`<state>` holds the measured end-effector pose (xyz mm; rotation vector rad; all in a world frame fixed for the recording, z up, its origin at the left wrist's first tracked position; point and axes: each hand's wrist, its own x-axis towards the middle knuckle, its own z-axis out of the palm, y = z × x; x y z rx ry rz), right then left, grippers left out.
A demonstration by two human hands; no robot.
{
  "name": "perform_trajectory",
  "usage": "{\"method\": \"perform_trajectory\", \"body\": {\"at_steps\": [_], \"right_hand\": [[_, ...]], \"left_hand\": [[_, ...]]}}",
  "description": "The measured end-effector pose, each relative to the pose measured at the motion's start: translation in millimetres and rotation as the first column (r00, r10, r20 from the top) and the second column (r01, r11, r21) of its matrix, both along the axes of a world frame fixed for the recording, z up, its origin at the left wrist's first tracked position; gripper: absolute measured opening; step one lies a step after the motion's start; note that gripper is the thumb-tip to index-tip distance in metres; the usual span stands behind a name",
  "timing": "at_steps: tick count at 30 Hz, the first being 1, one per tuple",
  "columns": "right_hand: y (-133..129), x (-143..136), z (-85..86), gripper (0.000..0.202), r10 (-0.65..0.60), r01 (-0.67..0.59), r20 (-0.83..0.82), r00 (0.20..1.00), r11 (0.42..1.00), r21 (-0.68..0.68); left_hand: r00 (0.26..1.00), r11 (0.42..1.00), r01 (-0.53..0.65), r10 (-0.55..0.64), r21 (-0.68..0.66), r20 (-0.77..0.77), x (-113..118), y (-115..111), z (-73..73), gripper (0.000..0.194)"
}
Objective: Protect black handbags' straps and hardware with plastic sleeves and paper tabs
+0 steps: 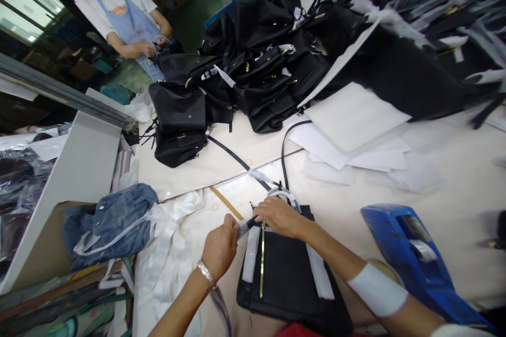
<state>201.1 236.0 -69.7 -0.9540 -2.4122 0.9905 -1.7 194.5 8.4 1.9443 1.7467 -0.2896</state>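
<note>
Black bag [286, 268] lies under left fingers [230, 227] and right fingers [265, 211] — both pinching a plastic-wrapped strap [244, 227].

In front of you, the black bag [284, 268] looks like smooth, low-sheen leather, its zip [262, 263] glossy gold-toned metal; shiny clear plastic wraps the strap [245, 227] you hold. At the left edge of your table [221, 168] lies matt, creased denim [114, 216]; toward the right, your tape dispenser [435, 281] looks like hard plastic.
</note>
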Motion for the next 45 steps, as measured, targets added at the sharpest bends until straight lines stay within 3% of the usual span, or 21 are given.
{"method": "perform_trajectory", "body": {"at_steps": [6,14,20,23,25,27,30,33,36,37,38,40,41,43,45], "right_hand": [[0,-9,-4.2,0.021,0.036,-0.036,-0.023,0.999,0.999,-0.008],[0,1,2.0,0.021,0.021,-0.020,0.015,1.000,0.997,-0.078],[1,0,5.5,0.044,-0.024,0.021,-0.026,0.999,0.992,-0.128],[0,-6,3.6,0.027,0.044,-0.042,0.012,0.999,0.991,-0.124],[1,-7,1.5,0.024,0.065,-0.063,0.017,0.998,0.991,-0.114],[2,-5,-1.0,0.025,0.054,-0.053,0.011,0.998,0.995,-0.086],[3,-2,-4.9,0.022,0.040,-0.039,0.006,0.999,0.999,-0.026],[1,-4,-8.5,0.021,0.069,-0.070,0.028,0.997,0.997,0.036],[-5,-15,-11.9,0.021,0.107,-0.114,0.081,0.991,0.989,0.095],[-7,-19,-12.9,0.021,0.118,-0.129,0.101,0.988,0.985,0.115],[-10,-23,-13.7,0.021,0.127,-0.143,0.120,0.985,0.980,0.137],[-17,-30,-14.4,0.019,0.140,-0.166,0.149,0.979,0.969,0.183],[-19,-33,-14.2,0.018,0.140,-0.171,0.157,0.978,0.964,0.205],[-24,-35,-12.5,0.018,0.121,-0.160,0.170,0.978,0.957,0.241],[-26,-34,-9.5,0.019,0.096,-0.140,0.171,0.981,0.953,0.267]], "left_hand": [[0.993,0.995,0.097,-0.097,-0.002,-0.068,10,3,-6.0,0.015],[0.997,0.997,0.072,-0.072,0.002,0.031,12,14,-7.9,0.018],[0.992,0.992,0.121,-0.119,0.045,-0.036,14,14,-15.7,0.018],[0.989,1.000,0.024,-0.023,-0.004,0.145,16,15,-17.4,0.022],[0.915,0.981,-0.090,0.150,-0.171,0.375,9,16,-15.5,0.026],[0.778,0.898,-0.127,0.354,-0.422,0.519,-8,13,-11.2,0.030],[0.654,0.676,-0.042,0.576,-0.736,0.491,-49,-8,-1.2,0.037],[0.618,0.476,-0.014,0.696,-0.880,0.366,-93,-50,3.7,0.040],[0.660,0.375,-0.101,0.718,-0.922,0.220,-120,-110,-12.1,0.042],[0.695,0.387,-0.166,0.698,-0.907,0.171,-124,-131,-22.8,0.041],[0.733,0.443,-0.263,0.669,-0.857,0.121,-126,-151,-35.0,0.041],[0.821,0.625,-0.434,0.570,-0.649,-0.001,-122,-184,-59.2,0.041],[0.856,0.690,-0.463,0.512,-0.556,-0.076,-119,-196,-68.3,0.043],[0.900,0.774,-0.429,0.408,-0.467,-0.150,-110,-204,-75.0,0.050],[0.927,0.785,-0.317,0.375,-0.532,0.001,-101,-190,-64.4,0.051]]}}
